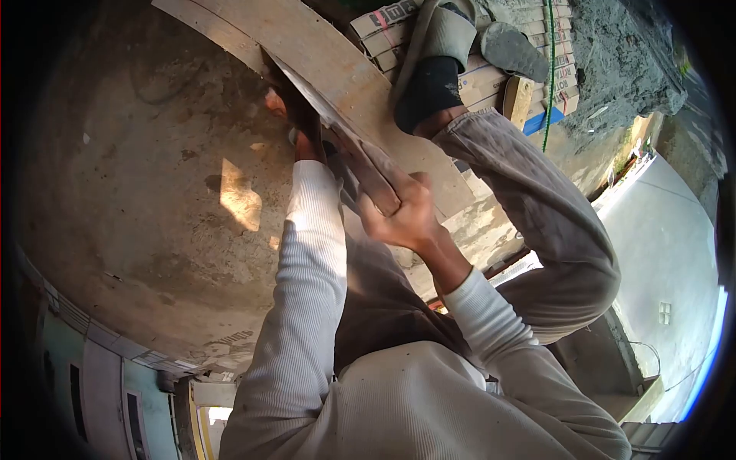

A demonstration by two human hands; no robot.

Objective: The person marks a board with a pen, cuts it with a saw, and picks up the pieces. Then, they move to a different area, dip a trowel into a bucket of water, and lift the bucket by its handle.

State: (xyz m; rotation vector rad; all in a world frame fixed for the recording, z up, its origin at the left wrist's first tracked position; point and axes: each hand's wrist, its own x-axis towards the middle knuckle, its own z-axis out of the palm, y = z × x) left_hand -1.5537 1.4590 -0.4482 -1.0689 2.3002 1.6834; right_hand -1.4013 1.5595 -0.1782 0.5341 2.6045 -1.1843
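Note:
My right hand (pixel 405 213) is closed around the near end of a long, narrow wooden strip (pixel 368 165), which slants up and away to the left. My left hand (pixel 297 115) lies in deep shadow along the strip's far part and seems to grip its edge; most of its fingers are hidden. Under the strip is a thin, light-brown sheet (pixel 349 54) that looks like plywood, reaching from the upper left to beside my knees.
My sandaled foot (pixel 437 73) rests by stacked printed cartons (pixel 563 57). Another sandal (pixel 514 52), a wood block (pixel 518 101) and a green cord (pixel 550 77) are there. Bare concrete floor (pixel 138 176) spreads left; a grey mound (pixel 629 61) stands at upper right.

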